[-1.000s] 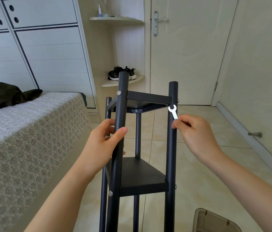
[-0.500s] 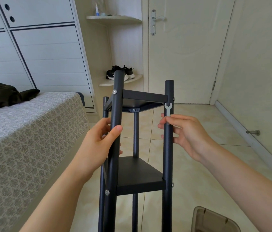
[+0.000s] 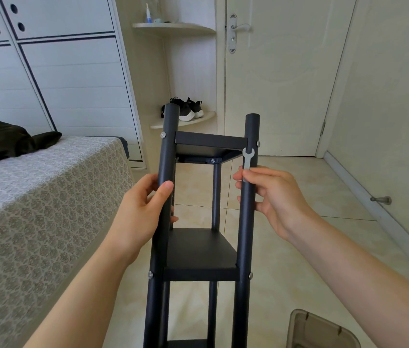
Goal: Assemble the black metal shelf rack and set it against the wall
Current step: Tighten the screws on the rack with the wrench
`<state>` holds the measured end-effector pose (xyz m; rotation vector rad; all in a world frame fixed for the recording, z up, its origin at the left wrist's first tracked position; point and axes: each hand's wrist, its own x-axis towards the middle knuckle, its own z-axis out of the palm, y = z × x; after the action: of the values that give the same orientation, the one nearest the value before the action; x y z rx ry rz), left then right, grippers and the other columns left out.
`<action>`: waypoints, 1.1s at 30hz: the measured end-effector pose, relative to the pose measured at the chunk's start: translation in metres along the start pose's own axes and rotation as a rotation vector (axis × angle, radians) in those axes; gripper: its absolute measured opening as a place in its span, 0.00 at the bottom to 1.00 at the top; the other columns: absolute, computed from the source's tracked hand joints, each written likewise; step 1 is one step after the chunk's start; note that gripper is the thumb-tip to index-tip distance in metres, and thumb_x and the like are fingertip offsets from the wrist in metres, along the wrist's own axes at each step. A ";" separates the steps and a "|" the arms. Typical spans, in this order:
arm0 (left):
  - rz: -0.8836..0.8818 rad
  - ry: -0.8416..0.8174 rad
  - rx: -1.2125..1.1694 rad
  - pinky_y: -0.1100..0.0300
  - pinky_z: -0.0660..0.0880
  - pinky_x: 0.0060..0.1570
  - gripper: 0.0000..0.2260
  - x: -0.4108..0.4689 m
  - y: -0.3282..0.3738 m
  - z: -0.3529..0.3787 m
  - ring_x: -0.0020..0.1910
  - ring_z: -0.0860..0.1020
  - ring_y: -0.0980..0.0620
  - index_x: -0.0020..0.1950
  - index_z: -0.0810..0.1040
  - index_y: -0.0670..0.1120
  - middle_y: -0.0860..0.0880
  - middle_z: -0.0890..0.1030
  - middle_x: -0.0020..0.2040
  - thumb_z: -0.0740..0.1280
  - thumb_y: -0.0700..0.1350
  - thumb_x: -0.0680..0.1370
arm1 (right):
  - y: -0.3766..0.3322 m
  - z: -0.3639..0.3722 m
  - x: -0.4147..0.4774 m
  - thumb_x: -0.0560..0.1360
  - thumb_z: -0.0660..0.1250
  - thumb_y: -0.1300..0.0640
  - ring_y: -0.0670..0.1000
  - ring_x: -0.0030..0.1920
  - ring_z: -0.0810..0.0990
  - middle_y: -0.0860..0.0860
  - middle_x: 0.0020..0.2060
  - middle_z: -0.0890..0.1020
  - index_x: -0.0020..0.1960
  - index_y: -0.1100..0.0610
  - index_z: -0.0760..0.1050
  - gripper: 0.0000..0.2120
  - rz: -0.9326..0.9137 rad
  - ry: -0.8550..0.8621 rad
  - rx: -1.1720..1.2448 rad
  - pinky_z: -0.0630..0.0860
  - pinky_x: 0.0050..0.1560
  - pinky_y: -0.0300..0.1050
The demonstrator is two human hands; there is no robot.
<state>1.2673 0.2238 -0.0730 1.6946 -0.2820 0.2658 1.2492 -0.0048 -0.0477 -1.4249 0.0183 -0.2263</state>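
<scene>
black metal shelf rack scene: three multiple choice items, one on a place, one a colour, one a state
1. Where is the small flat silver wrench?
A) on the bed
B) pinched in the right hand by the black metal shelf rack's right front post
C) on the floor

2. What colour are the trainers on the lower corner shelf?
A) black with white soles
B) red
C) all white

3. What is the left hand doing?
A) hanging free
B) lying flat on the bed
C) gripping the left front post

Answers: 1 B, fingers pinch its lower end; 2 A, dark uppers over white soles; 3 C, thumb and fingers curl round it.
</scene>
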 end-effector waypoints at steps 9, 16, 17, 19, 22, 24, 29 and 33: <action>0.007 0.048 -0.042 0.61 0.82 0.39 0.06 0.005 -0.003 0.005 0.38 0.81 0.56 0.55 0.80 0.51 0.48 0.80 0.42 0.64 0.46 0.83 | -0.013 -0.002 -0.004 0.77 0.68 0.61 0.52 0.53 0.82 0.52 0.51 0.83 0.39 0.55 0.86 0.11 -0.085 -0.017 -0.094 0.78 0.59 0.61; -0.037 0.015 -0.025 0.58 0.83 0.43 0.06 0.011 -0.011 0.008 0.42 0.83 0.53 0.55 0.79 0.52 0.46 0.82 0.47 0.63 0.47 0.83 | -0.014 -0.005 -0.007 0.76 0.68 0.63 0.52 0.55 0.80 0.46 0.50 0.81 0.39 0.54 0.86 0.11 -0.151 -0.028 -0.185 0.78 0.59 0.60; -0.037 0.014 -0.026 0.57 0.83 0.43 0.06 0.011 -0.011 0.008 0.42 0.83 0.53 0.55 0.80 0.52 0.46 0.82 0.47 0.63 0.47 0.83 | -0.015 -0.005 -0.008 0.76 0.68 0.63 0.52 0.56 0.80 0.46 0.51 0.81 0.39 0.53 0.86 0.12 -0.170 -0.035 -0.199 0.78 0.60 0.60; -0.040 0.005 -0.034 0.57 0.83 0.44 0.06 0.013 -0.012 0.008 0.42 0.83 0.53 0.55 0.80 0.52 0.48 0.82 0.46 0.63 0.47 0.83 | -0.016 -0.007 -0.009 0.76 0.68 0.63 0.51 0.56 0.80 0.44 0.50 0.80 0.38 0.52 0.87 0.12 -0.204 -0.044 -0.224 0.77 0.61 0.59; -0.041 -0.009 -0.032 0.57 0.83 0.44 0.07 0.015 -0.013 0.009 0.43 0.83 0.52 0.57 0.81 0.51 0.51 0.83 0.44 0.63 0.47 0.84 | -0.016 -0.010 -0.011 0.76 0.69 0.63 0.51 0.56 0.80 0.43 0.48 0.79 0.37 0.51 0.87 0.13 -0.236 -0.043 -0.242 0.75 0.64 0.58; -0.039 -0.011 -0.035 0.58 0.82 0.44 0.07 0.015 -0.013 0.010 0.43 0.83 0.52 0.58 0.80 0.51 0.52 0.83 0.44 0.63 0.46 0.84 | -0.016 -0.010 -0.011 0.75 0.69 0.63 0.51 0.56 0.80 0.43 0.49 0.79 0.37 0.50 0.87 0.14 -0.253 -0.042 -0.257 0.74 0.65 0.58; -0.046 -0.014 -0.024 0.61 0.82 0.43 0.07 0.014 -0.014 0.012 0.43 0.83 0.52 0.57 0.80 0.51 0.54 0.83 0.44 0.63 0.46 0.84 | -0.016 -0.010 -0.014 0.75 0.69 0.63 0.51 0.55 0.80 0.43 0.48 0.78 0.37 0.49 0.86 0.14 -0.274 -0.038 -0.286 0.75 0.64 0.57; -0.045 0.012 0.022 0.60 0.81 0.43 0.07 0.015 -0.013 0.014 0.42 0.84 0.53 0.55 0.80 0.55 0.52 0.84 0.45 0.63 0.46 0.84 | -0.016 -0.012 -0.016 0.75 0.69 0.63 0.47 0.56 0.79 0.42 0.50 0.79 0.38 0.50 0.86 0.13 -0.268 -0.065 -0.297 0.76 0.63 0.54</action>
<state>1.2863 0.2112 -0.0824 1.7187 -0.2322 0.2464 1.2293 -0.0156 -0.0359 -1.7303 -0.2009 -0.4105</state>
